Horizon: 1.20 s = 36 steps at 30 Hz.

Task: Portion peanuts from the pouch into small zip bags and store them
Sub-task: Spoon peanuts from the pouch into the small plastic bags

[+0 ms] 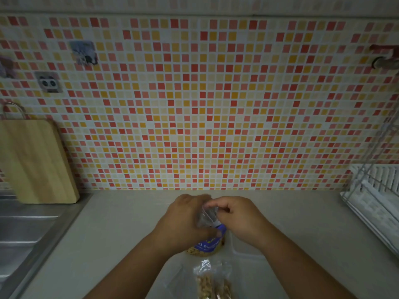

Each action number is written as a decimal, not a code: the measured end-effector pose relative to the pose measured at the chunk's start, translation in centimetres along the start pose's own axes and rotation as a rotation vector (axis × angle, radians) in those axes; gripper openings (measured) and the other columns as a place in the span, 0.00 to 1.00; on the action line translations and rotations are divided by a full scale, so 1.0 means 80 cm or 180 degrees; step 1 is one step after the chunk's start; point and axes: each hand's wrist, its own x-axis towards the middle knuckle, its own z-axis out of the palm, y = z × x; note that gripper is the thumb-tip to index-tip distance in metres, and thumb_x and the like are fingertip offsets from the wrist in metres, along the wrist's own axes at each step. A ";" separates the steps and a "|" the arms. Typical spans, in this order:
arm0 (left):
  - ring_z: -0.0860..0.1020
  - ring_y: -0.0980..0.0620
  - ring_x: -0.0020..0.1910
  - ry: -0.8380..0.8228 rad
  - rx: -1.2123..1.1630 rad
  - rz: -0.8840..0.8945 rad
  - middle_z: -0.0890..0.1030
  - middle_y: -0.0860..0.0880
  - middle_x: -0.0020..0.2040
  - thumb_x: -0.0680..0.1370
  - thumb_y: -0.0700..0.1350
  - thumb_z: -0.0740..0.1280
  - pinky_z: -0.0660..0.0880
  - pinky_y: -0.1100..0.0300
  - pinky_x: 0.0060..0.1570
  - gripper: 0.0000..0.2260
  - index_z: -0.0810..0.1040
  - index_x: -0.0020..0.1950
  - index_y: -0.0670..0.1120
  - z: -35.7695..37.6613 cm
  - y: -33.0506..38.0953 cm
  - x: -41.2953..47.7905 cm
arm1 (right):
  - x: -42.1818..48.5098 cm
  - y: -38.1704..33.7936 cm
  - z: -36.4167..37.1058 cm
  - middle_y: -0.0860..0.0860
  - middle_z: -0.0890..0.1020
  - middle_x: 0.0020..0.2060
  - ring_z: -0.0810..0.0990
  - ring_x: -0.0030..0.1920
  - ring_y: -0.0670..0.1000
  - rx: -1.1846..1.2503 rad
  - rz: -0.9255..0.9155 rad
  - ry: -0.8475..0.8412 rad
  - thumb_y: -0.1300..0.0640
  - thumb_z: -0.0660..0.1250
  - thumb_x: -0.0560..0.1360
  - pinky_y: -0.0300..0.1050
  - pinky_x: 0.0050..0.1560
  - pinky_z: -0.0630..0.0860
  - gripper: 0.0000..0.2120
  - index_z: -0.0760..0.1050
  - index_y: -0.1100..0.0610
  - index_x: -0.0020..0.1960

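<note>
Left hand [185, 221] and right hand [239, 216] both pinching clear zip bag [208, 215] above counter [108, 234], bag's axis unclear, blue peanut pouch [208, 244] beneath, long axis toward wall, filled bags [212, 281] nearer.

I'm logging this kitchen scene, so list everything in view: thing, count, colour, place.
peanut pouch: one, blue label, on the counter under the hands
small zip bag: one, clear, held between both hands above the pouch
filled zip bags: seemingly two, clear with tan peanuts, near edge of counter
counter: one, pale grey, across the foreground
cutting board: one, light wood, leaning on the wall at left
sink: one, steel, far left
dish rack: one, white wire, far right
tiled wall: red, orange, cream mosaic, behind
stickers: three, greyish, upper left wall
left hand: one, gripping the small bag
right hand: one, fingers pinching the bag's top
</note>
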 end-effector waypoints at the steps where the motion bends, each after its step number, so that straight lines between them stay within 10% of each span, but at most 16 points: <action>1: 0.71 0.62 0.53 -0.0008 -0.0102 0.0031 0.74 0.65 0.49 0.67 0.55 0.73 0.69 0.68 0.50 0.24 0.72 0.61 0.59 -0.001 0.001 0.001 | 0.001 -0.001 0.000 0.41 0.82 0.49 0.77 0.44 0.36 -0.0106 -0.0095 -0.0036 0.66 0.59 0.76 0.24 0.43 0.69 0.19 0.81 0.49 0.57; 16: 0.77 0.60 0.47 0.0127 -0.0346 -0.0038 0.80 0.58 0.51 0.73 0.58 0.66 0.76 0.58 0.49 0.14 0.73 0.58 0.58 0.004 -0.033 -0.009 | 0.021 0.007 0.000 0.45 0.83 0.53 0.80 0.53 0.44 -0.0052 -0.0081 0.0107 0.62 0.60 0.78 0.40 0.57 0.76 0.15 0.81 0.47 0.53; 24: 0.76 0.58 0.49 -0.0027 -0.0392 -0.0322 0.79 0.54 0.56 0.77 0.55 0.63 0.72 0.68 0.45 0.14 0.70 0.62 0.55 0.005 -0.040 -0.005 | 0.053 0.023 0.023 0.53 0.77 0.56 0.70 0.60 0.55 -0.3832 0.0019 -0.0613 0.55 0.62 0.77 0.47 0.56 0.67 0.13 0.76 0.56 0.59; 36: 0.79 0.51 0.46 -0.0148 0.0110 -0.0625 0.82 0.47 0.54 0.77 0.61 0.57 0.74 0.60 0.42 0.21 0.66 0.65 0.51 0.004 -0.050 0.003 | 0.060 -0.010 0.011 0.54 0.77 0.58 0.72 0.61 0.56 -0.3937 0.0093 -0.0523 0.57 0.63 0.75 0.46 0.56 0.68 0.14 0.75 0.56 0.60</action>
